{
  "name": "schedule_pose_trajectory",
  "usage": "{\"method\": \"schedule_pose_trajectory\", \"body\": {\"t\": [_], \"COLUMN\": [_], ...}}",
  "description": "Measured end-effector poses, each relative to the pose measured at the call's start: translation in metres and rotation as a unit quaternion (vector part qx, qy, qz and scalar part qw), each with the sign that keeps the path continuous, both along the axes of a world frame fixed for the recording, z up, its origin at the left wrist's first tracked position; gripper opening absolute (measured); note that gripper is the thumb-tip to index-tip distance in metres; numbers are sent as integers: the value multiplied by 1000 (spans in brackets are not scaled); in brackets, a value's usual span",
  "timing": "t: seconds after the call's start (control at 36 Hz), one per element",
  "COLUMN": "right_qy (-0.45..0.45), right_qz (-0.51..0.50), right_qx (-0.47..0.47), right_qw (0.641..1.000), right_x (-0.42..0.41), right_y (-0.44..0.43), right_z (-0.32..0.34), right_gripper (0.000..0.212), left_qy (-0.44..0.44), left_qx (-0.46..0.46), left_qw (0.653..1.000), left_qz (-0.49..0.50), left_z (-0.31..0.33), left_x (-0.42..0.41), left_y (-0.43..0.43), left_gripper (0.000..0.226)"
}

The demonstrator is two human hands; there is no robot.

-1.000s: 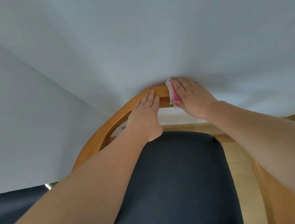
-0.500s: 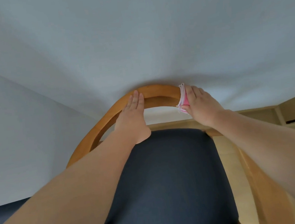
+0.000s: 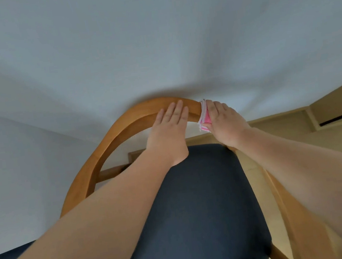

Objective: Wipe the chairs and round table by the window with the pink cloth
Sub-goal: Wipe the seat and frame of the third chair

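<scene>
Wiping the chair's top rail (image 3: 142,111): right hand (image 3: 224,122) grips the folded pink cloth (image 3: 204,116) against it, fingers seemingly curled over, partly hidden; left hand (image 3: 170,129) rests flat beside, fingers together; next, the cloth should slide down the rail's right side.

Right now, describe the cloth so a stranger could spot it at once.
Start at the wooden chair with the dark seat cushion and follow its curved back rail up to the right. There the right hand grips a folded pink cloth against the rail, the only pink, white-edged thing in view.
</scene>
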State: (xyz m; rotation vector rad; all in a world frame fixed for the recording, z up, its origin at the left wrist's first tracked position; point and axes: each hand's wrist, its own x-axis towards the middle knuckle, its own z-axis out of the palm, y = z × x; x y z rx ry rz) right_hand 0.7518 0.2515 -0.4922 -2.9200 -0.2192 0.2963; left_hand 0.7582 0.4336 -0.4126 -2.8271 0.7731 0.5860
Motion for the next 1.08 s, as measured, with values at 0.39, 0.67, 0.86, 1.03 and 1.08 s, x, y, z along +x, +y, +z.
{"method": "schedule_pose_trajectory", "body": {"t": [0.39, 0.67, 0.86, 1.03, 1.08], "right_qy": [55, 84, 99, 105, 109], "right_qz": [-20, -54, -91, -126, -138], "right_qx": [-44, -76, -82, -98, -96], "right_qw": [997, 992, 988, 982, 980], "right_x": [-19, -46, -72, -103, -111], "right_y": [-19, -32, -40, -50, -52], "right_z": [1, 4, 9, 13, 15], "right_gripper": [70, 71, 74, 76, 77], "left_qy": [30, 27, 29, 15, 11], "left_qx": [79, 83, 92, 105, 102], "left_qw": [996, 996, 995, 994, 995], "left_qz": [-21, -18, -19, -17, -17], "left_z": [-11, -14, -14, -16, -16], "left_x": [2, 0, 0, -1, -1], "left_y": [-30, -30, -29, -32, -32], "left_gripper": [95, 96, 98, 99, 99]}}
